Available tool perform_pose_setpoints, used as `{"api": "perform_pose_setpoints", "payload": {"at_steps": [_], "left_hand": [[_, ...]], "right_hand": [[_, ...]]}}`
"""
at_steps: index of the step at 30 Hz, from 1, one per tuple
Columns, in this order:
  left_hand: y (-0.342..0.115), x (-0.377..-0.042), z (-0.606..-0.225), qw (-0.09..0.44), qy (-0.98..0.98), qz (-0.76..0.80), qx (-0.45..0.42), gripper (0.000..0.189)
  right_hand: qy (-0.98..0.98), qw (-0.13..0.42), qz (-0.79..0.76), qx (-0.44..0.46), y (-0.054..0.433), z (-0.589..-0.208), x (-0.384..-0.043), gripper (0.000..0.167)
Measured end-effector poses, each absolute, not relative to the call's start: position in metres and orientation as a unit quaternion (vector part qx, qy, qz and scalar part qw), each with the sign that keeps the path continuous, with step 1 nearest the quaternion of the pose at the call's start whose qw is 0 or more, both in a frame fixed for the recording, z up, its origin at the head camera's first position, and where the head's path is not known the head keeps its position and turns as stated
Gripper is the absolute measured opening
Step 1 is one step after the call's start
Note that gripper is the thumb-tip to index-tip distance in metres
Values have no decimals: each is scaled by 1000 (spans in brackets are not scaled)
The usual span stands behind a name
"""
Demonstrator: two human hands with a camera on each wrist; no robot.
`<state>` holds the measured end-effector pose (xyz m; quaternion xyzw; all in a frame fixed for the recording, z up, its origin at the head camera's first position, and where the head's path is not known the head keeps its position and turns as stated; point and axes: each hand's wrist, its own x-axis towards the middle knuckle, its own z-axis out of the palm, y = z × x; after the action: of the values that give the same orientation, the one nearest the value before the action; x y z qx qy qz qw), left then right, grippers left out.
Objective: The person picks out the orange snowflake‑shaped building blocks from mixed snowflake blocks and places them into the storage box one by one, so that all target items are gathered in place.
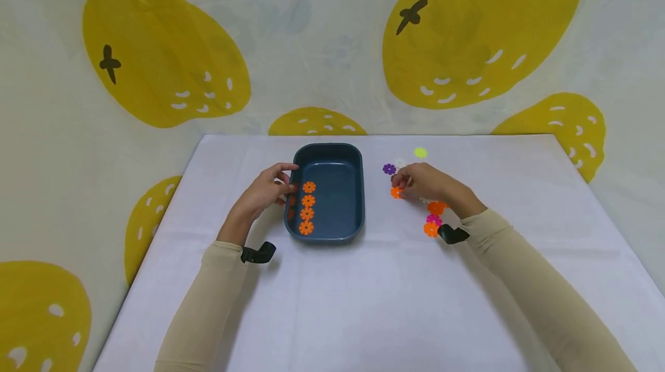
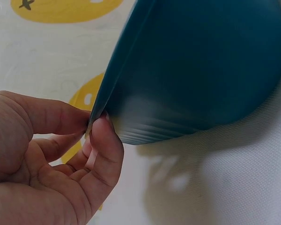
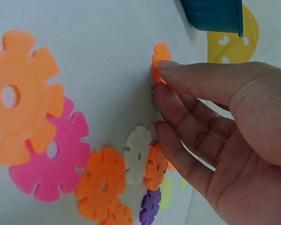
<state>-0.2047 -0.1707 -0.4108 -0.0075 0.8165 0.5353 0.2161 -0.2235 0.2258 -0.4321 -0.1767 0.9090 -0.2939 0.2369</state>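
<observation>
A dark blue-green rectangular tray [image 1: 337,198] lies on the white cloth, with several orange notched plastic discs [image 1: 307,214] in a column along its left side. My left hand [image 1: 263,192] pinches the tray's left rim between thumb and finger; in the left wrist view, the tray's outer wall [image 2: 192,65] fills the upper right. To the right of the tray, my right hand [image 1: 428,181] pinches an orange interlocking disc [image 3: 161,56] between thumb and forefinger, close to the cloth. Other loose discs, orange [image 3: 102,185], pink [image 3: 56,154], white [image 3: 138,154] and purple [image 3: 151,206], lie near that hand.
A yellow-green disc [image 1: 420,152] lies beyond my right hand. Behind the table hangs a pale cloth with large yellow fruit prints [image 1: 483,31]. Black camera mounts [image 1: 258,253] sit at both wrists.
</observation>
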Motion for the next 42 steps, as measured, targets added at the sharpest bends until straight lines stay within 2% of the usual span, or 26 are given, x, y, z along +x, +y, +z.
{"api": "perform_pose_setpoints", "payload": {"at_steps": [25, 42], "left_hand": [[-170, -202, -410, 213, 815, 539, -3, 52], [-170, -203, -411, 214, 812, 543, -1, 51]], "right_hand": [[916, 225, -302, -136, 224, -431, -213, 24], [927, 184, -289, -155, 222, -432, -211, 21]]}}
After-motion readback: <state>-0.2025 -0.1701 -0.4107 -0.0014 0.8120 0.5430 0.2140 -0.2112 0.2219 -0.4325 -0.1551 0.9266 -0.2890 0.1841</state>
